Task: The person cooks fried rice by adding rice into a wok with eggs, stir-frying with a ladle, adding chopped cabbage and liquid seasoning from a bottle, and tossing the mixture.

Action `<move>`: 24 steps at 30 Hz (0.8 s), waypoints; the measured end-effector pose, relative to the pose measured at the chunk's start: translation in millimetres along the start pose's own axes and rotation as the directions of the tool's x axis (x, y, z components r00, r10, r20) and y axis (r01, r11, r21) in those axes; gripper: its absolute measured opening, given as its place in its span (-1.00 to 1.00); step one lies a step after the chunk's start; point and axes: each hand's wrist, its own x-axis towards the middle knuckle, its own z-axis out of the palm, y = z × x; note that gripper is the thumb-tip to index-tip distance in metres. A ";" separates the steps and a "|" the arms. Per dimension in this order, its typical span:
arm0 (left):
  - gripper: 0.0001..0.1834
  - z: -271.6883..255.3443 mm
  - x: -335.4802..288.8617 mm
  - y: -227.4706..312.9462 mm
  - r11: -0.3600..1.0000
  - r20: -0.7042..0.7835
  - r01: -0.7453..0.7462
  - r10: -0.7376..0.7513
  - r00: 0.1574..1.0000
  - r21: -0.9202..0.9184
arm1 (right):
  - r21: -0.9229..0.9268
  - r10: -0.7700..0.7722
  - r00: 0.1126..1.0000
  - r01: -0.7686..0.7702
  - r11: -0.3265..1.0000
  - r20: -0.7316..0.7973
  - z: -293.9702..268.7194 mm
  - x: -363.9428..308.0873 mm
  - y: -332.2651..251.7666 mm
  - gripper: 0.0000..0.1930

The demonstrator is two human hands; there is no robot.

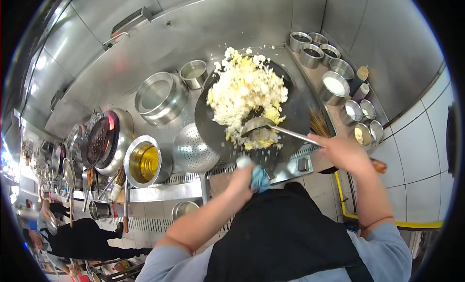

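A dark wok (296, 118) is in front of me, with a large mass of white rice and yellow egg (247, 88) spread over it. Some loose grains appear beyond its far rim. My left hand (237, 185) is closed around a blue and white cloth (260, 179) at the wok's near edge; whatever the cloth covers is hidden. In my right hand (341, 152) is the long handle of a metal ladle (259, 125), gripped with fingers wrapped round it. The ladle's bowl rests among the rice in the near half of the wok. The handle's wooden end sticks out past my wrist.
Metal pots of seasonings (334, 86) and squeeze bottles (361, 91) line the right ledge, near a bamboo brush (318, 122). Left of the wok are a perforated strainer (196, 148), a pot of yellow oil (147, 162) and stacked pots (162, 99). A person (92, 238) stands far left.
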 end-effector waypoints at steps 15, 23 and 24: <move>-0.80 15.8 26.3 61.4 0.988 0.170 0.002 0.024 0.985 -0.155 | -0.034 0.097 0.995 -0.096 0.995 0.011 -33.1 22.6 -21.7 -0.50; -0.81 -12.4 25.0 -7.4 0.989 0.027 -0.105 0.103 0.994 0.108 | -0.078 0.163 0.966 -0.182 0.980 -0.201 -2.2 22.0 -20.7 -0.49; -0.81 -4.8 16.4 -1.2 0.979 0.014 -0.181 0.181 0.983 0.097 | -0.076 0.147 0.970 -0.164 0.983 -0.194 -15.0 15.4 -15.7 -0.49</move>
